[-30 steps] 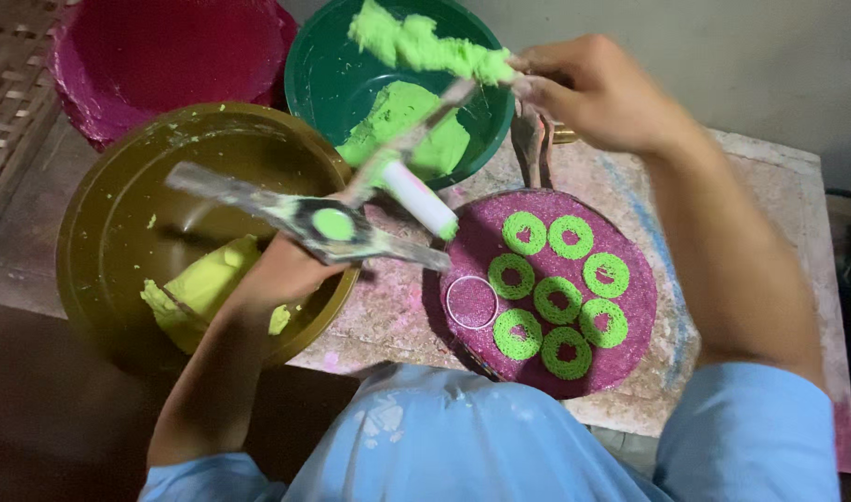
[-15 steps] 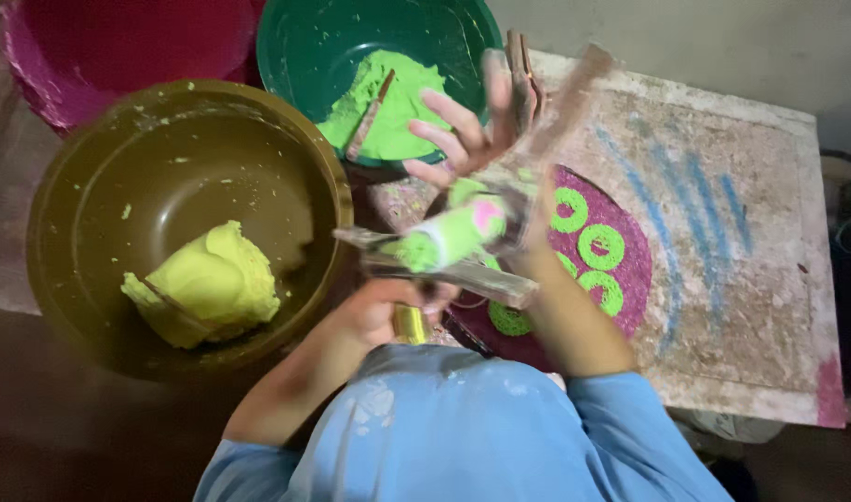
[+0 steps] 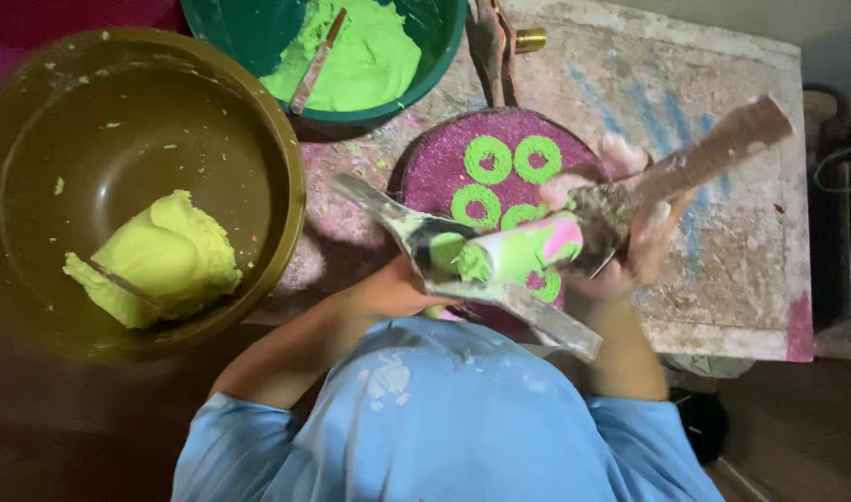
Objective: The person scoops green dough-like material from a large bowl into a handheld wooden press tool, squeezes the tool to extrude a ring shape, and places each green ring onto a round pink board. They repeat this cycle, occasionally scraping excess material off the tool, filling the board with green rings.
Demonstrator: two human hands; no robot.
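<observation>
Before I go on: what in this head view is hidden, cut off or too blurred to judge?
- Left hand: fingers hidden under the metal press.
- Right hand: motion-blurred, so its grip on the wooden handle is unclear.
- Purple round board: its lower green rings are covered by the press and hands.
- Green bowl: cut off by the top edge.
- Brown bowl: cut off at the left edge.
</observation>
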